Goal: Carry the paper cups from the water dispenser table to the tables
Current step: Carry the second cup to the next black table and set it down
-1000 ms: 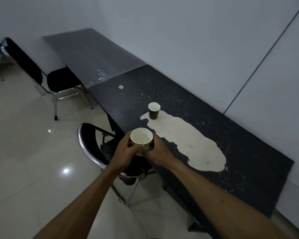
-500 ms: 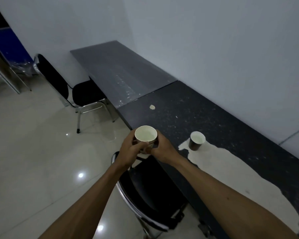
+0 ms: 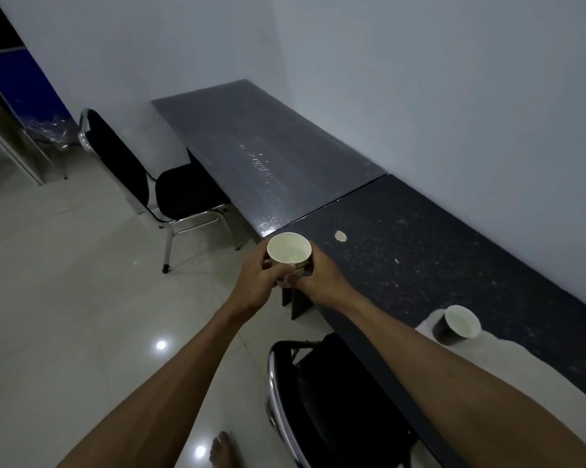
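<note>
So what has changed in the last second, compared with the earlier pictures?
The person has walked on along the tables: the held cup, gripped by the left hand and the right hand, now reaches the joint between them. The cup on the table stayed put, now behind to the right.

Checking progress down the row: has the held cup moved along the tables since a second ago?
Yes. The held cup, in both hands, has passed the standing cup and is now near the seam with the far table.
</note>
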